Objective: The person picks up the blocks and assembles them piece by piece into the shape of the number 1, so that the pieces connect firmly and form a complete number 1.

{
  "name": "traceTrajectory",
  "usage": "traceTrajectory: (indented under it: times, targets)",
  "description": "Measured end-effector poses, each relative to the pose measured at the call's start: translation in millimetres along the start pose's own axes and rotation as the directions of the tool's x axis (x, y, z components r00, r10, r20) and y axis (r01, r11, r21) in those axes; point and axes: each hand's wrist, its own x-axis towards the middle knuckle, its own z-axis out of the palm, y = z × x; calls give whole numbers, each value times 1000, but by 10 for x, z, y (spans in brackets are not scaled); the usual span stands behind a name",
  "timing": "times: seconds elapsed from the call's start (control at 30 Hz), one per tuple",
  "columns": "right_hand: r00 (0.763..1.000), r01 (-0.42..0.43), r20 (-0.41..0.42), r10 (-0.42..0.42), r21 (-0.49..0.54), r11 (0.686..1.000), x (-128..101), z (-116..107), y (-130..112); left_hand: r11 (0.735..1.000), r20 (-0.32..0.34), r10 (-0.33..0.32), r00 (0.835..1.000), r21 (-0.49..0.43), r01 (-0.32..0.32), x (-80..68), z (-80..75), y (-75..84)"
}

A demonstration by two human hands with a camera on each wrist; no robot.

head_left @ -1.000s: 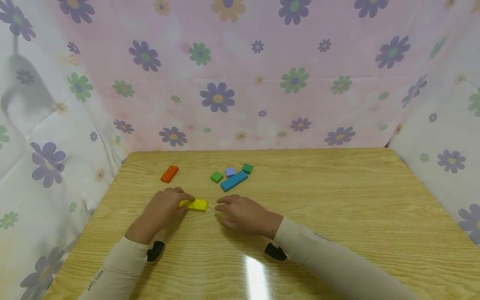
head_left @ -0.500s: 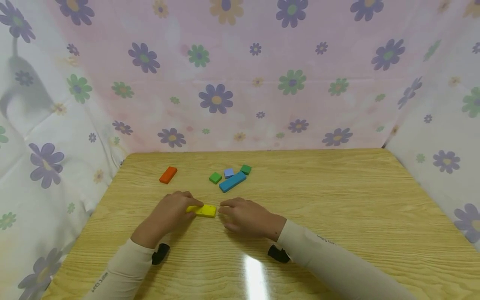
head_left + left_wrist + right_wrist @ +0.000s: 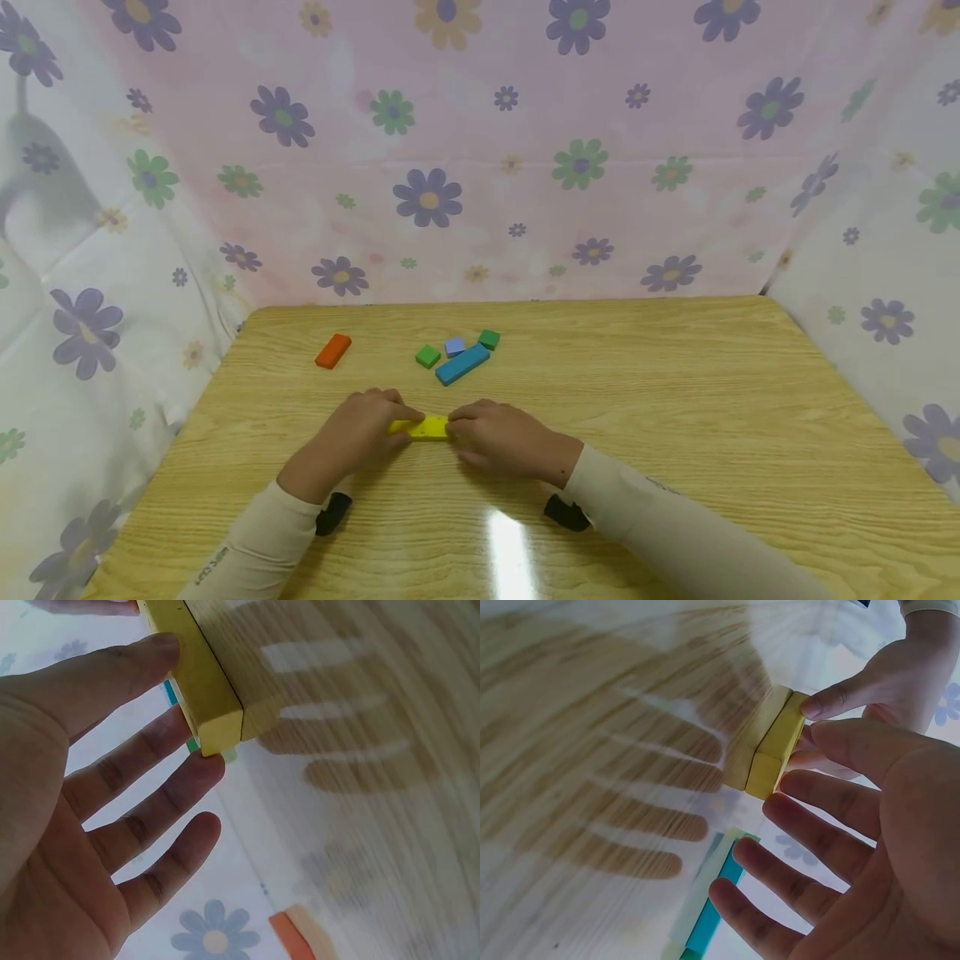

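Gently, the left hand (image 3: 360, 429) pinching the yellow block (image 3: 433, 428) and the right hand (image 3: 501, 437) spread at its other end should keep it flat.

I count two bare hands (image 3: 356, 433) (image 3: 510, 437), one orange-red oblong block (image 3: 333, 351), one long blue block (image 3: 462, 365), two green square blocks (image 3: 428, 356) (image 3: 489, 339), one lavender square block (image 3: 455, 347) and, seemingly, one yellow oblong block (image 3: 433, 428), partly covered.
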Motion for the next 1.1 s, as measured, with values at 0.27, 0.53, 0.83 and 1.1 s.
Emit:
traceTrajectory:
  times: [0.27, 0.53, 0.83, 1.1]
  targets:
    - [998, -10, -55, 9, -23, 1000, -110, -4, 37, 997, 22, 77, 997, -7, -76, 59, 19, 179]
    - [997, -42, -71, 42, 2, 999, -254, -16, 72, 985, 12, 167, 986, -52, -167, 98, 66, 331]
    - [991, -100, -86, 104, 49, 994, -386, -34, 68, 970, 3, 221, 975, -105, -219, 129, 113, 455]
    - [983, -148, -111, 148, 16, 989, -511, -11, 92, 961, -11, 250, 968, -115, -250, 139, 141, 579]
